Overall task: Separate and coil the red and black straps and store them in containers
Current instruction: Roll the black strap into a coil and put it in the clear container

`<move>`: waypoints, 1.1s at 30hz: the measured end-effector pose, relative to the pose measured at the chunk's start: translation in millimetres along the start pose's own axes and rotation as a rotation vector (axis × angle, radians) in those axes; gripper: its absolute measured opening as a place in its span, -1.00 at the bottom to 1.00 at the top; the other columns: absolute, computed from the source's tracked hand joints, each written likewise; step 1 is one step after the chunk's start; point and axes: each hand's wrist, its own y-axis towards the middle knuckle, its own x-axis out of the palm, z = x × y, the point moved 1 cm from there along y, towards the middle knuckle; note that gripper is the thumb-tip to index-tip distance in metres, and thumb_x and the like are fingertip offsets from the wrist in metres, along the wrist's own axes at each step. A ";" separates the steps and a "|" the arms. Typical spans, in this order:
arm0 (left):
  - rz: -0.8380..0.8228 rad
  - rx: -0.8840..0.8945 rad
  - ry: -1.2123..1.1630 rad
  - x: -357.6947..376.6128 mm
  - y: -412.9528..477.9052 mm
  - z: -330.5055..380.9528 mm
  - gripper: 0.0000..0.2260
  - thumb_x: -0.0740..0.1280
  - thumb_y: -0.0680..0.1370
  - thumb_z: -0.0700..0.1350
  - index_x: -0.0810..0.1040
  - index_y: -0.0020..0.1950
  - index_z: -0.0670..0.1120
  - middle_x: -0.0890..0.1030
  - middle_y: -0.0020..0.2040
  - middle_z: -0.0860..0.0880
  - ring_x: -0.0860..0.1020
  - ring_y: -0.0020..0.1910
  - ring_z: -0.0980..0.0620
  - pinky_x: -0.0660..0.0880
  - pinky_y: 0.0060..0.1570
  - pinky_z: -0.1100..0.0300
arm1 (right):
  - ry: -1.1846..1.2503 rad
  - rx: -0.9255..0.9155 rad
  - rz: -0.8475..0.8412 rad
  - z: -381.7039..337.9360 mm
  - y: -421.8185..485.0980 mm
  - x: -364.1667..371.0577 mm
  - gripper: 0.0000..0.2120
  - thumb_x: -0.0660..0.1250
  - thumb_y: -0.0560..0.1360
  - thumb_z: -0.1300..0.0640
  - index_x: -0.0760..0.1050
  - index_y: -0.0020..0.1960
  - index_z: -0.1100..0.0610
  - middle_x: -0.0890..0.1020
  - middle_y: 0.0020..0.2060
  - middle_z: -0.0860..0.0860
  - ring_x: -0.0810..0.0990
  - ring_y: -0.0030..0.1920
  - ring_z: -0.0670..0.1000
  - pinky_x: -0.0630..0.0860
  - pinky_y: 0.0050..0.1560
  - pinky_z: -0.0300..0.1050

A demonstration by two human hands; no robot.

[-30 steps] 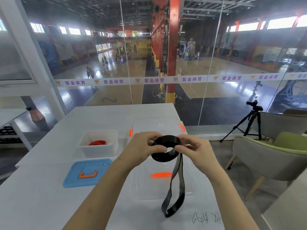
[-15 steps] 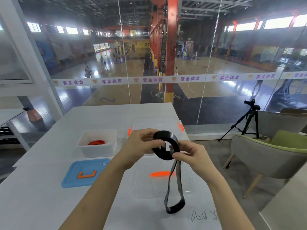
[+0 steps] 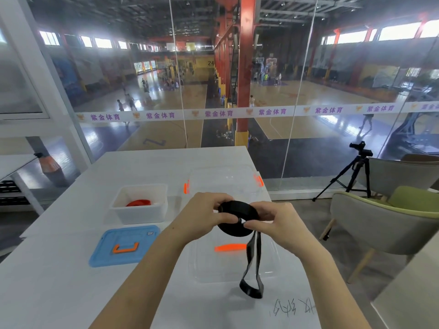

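A black strap (image 3: 234,230) is partly wound into a coil held above the table. My left hand (image 3: 202,218) grips the coil from the left, fingers curled over its top. My right hand (image 3: 275,220) pinches it from the right. The loose end of the strap hangs down in a loop to the table near a clear lid. A coiled red strap (image 3: 139,202) lies inside a white container (image 3: 140,216) at the left.
A blue lid (image 3: 123,245) with an orange handle lies in front of the white container. A clear container (image 3: 223,180) with orange clips stands behind my hands, its clear lid (image 3: 213,264) under them. A green chair (image 3: 389,224) and a tripod (image 3: 354,173) stand right of the table.
The coil has turned flatter between my hands, and the hanging loop has grown shorter as more strap was wound on.
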 end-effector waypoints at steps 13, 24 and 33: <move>-0.064 -0.126 -0.266 -2.3 -6.9 -13.9 -0.76 0.54 0.51 -0.16 0.68 0.17 0.00 0.76 0.06 0.04 0.72 0.09 0.05 0.62 0.16 0.10 | 0.088 0.058 0.062 17.5 -8.6 1.4 -0.74 0.62 0.43 0.24 0.76 0.06 -0.01 0.81 -0.11 -0.05 0.79 -0.02 -0.03 0.69 0.20 0.05; 0.025 -0.001 -0.098 13.7 -8.2 -14.3 -0.89 0.45 0.54 -0.11 0.68 0.01 0.09 0.71 -0.09 0.10 0.68 0.05 0.07 0.61 0.20 0.01 | -0.011 0.026 0.011 13.6 -6.8 4.0 -0.74 0.61 0.45 0.16 0.74 0.10 -0.05 0.80 -0.09 -0.08 0.78 -0.01 -0.07 0.69 0.19 0.02; -0.031 -0.101 -0.117 13.2 -6.9 -25.4 -0.83 0.49 0.54 -0.12 0.67 0.09 0.10 0.74 0.00 0.11 0.69 0.13 0.11 0.60 0.28 -0.06 | -0.068 0.051 0.042 20.9 -11.5 -0.4 -0.77 0.61 0.45 0.19 0.75 0.07 -0.03 0.80 -0.12 -0.11 0.78 -0.03 -0.10 0.69 0.17 0.02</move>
